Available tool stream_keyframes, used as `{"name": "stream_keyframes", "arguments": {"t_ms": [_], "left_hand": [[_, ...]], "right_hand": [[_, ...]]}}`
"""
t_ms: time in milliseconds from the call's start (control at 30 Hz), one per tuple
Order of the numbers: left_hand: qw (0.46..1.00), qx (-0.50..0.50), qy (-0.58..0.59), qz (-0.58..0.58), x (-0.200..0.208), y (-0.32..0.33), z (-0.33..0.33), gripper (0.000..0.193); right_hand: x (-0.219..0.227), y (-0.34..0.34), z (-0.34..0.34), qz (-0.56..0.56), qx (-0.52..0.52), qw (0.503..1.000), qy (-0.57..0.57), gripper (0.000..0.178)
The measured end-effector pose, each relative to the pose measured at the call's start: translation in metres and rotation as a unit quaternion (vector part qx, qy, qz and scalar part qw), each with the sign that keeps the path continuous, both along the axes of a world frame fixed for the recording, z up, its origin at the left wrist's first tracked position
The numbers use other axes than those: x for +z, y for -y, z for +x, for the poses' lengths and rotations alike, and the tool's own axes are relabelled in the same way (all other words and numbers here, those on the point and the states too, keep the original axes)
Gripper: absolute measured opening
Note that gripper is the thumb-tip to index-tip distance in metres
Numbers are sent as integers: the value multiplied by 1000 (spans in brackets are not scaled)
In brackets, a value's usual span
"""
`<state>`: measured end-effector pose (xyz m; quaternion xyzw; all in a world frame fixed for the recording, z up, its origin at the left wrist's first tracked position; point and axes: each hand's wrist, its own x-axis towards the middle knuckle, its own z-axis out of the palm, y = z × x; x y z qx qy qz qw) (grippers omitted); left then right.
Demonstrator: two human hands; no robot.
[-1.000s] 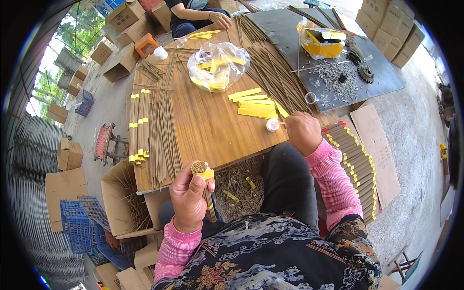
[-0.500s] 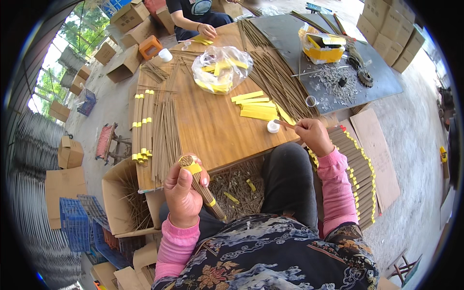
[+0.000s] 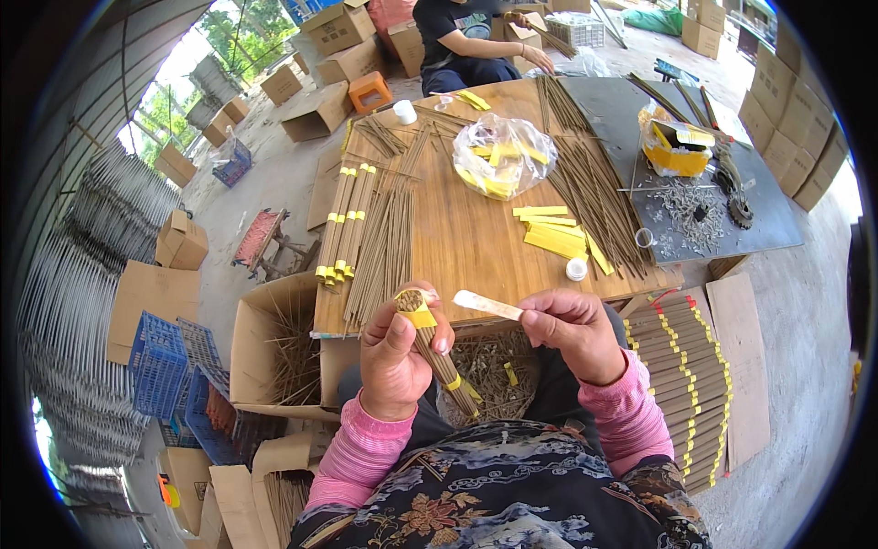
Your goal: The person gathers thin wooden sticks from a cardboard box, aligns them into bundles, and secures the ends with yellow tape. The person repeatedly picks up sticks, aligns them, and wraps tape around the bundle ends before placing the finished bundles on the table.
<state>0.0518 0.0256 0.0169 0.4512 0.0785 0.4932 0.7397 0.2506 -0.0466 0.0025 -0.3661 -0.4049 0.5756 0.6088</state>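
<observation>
My left hand (image 3: 400,360) is closed round a bundle of thin brown incense sticks (image 3: 437,359), its round end tilted up toward the table. A yellow paper band (image 3: 418,317) wraps the bundle near that end, and another band circles it lower down. My right hand (image 3: 576,334) pinches a flat wooden spatula (image 3: 489,306) with white paste on its tip. The tip points left, a short gap away from the yellow band. On the table near the right hand stand a small open white jar (image 3: 576,269) and loose yellow paper strips (image 3: 556,240).
Loose sticks (image 3: 382,247) and banded bundles (image 3: 346,229) lie on the table's left. A plastic bag (image 3: 501,160) of yellow strips sits mid-table. Many finished bundles (image 3: 681,384) are stacked at right. A carton (image 3: 265,352) stands left. Across the table sits another person (image 3: 466,46).
My right hand has brought the spatula from beside the white jar leftward and nearer, close to the bundle. The left hand still grips the bundle. The view has shifted.
</observation>
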Motion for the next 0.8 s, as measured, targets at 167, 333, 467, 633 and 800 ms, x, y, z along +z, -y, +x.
{"name": "stream_keyframes", "arguments": {"t_ms": [167, 333, 467, 633, 800], "left_hand": [[1000, -1, 25, -18, 0, 8, -9, 22], [1000, 2, 29, 1, 4, 12, -10, 26], [999, 6, 36, 8, 3, 15, -13, 27], [999, 6, 48, 9, 3, 17, -17, 28], [998, 10, 48, 28, 3, 16, -20, 27]], "right_hand": [[13, 4, -19, 17, 54, 998, 21, 19], [16, 11, -32, 74, 14, 994, 78, 18], [12, 13, -44, 136, -25, 982, 128, 21], [9, 11, -56, 159, -51, 977, 129, 24], [12, 9, -61, 186, -43, 971, 143, 25]]}}
